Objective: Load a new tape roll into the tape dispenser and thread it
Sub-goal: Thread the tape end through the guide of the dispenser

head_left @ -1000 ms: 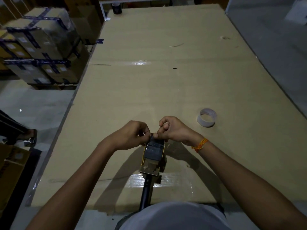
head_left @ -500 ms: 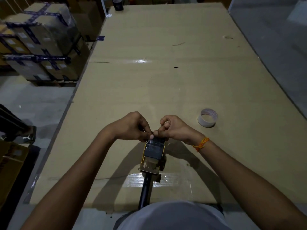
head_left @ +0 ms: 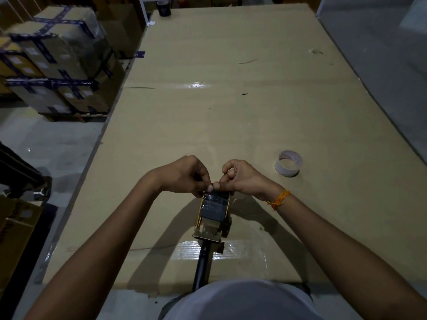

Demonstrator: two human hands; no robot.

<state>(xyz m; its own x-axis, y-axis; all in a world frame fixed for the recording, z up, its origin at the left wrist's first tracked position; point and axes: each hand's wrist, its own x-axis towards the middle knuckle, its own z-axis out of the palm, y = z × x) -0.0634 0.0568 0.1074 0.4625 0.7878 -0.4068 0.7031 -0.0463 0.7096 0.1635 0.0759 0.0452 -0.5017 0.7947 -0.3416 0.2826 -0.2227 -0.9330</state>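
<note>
- I look down from head height onto a long table [head_left: 231, 125] covered in brown cardboard; it fills most of the frame.
- Low in the centre of the frame a tape dispenser [head_left: 213, 218] lies on the cardboard, its black handle pointing toward the bottom edge, a dark tape roll [head_left: 215, 207] seated in its yellow-edged frame.
- My left hand [head_left: 184, 175] reaches in from the lower left, fingers curled, thumb and fingertips pinching at the far end of the tape roll.
- My right hand [head_left: 242, 179] comes in from the lower right, also curled, its thumb tip touching the left thumb at that same spot; an orange thread bracelet [head_left: 278, 199] circles its wrist.
- I cannot tell whether a loose tape end sits between the fingertips; that spot is too dark and small.
- An empty white tape core [head_left: 288, 163] stands on the cardboard right of centre, apart from the right hand.
- Taped cardboard boxes [head_left: 57, 61] are stacked on the floor at the upper left.
- A dark tape roll [head_left: 163, 8] rests at the table's far end, top centre.
</note>
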